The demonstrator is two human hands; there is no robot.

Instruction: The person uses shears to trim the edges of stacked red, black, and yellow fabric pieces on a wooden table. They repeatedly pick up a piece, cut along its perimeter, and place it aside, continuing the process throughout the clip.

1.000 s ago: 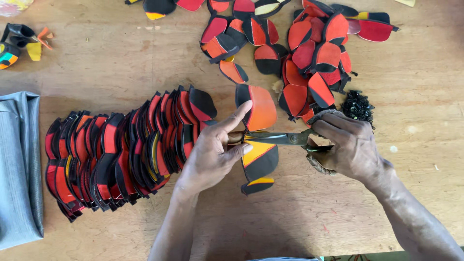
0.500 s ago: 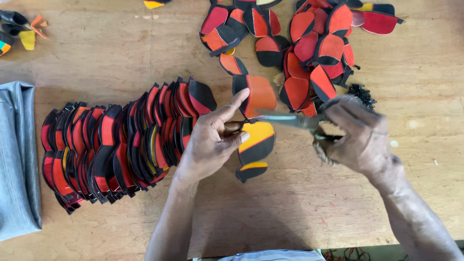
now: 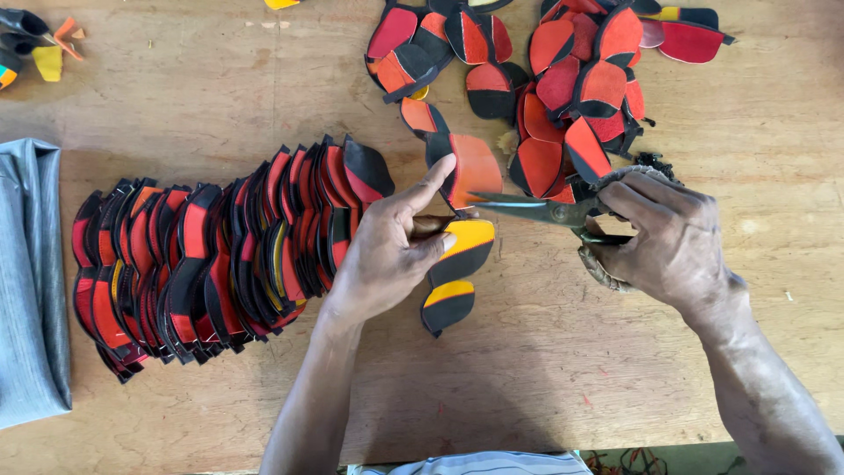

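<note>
My left hand (image 3: 391, 251) pinches a chain of joined leaf-shaped leather pieces (image 3: 459, 264), black with orange and yellow, at the middle of the wooden table (image 3: 220, 88). The top orange piece (image 3: 475, 167) stands above my thumb; two yellow-and-black pieces hang below it. My right hand (image 3: 664, 237) grips scissors (image 3: 536, 208) by wrapped handles. The blades point left, tips beside the orange piece and just above the yellow one.
A long overlapped row of red, orange and black pieces (image 3: 220, 255) lies left of my left hand. A loose heap of similar pieces (image 3: 563, 79) sits at the top right. Grey folded cloth (image 3: 31, 281) lies at the left edge. Scraps (image 3: 40, 44) sit at the top left.
The scissors have drawn slightly right, blades now above the yellow piece. The chain has shifted a little in my left hand.
</note>
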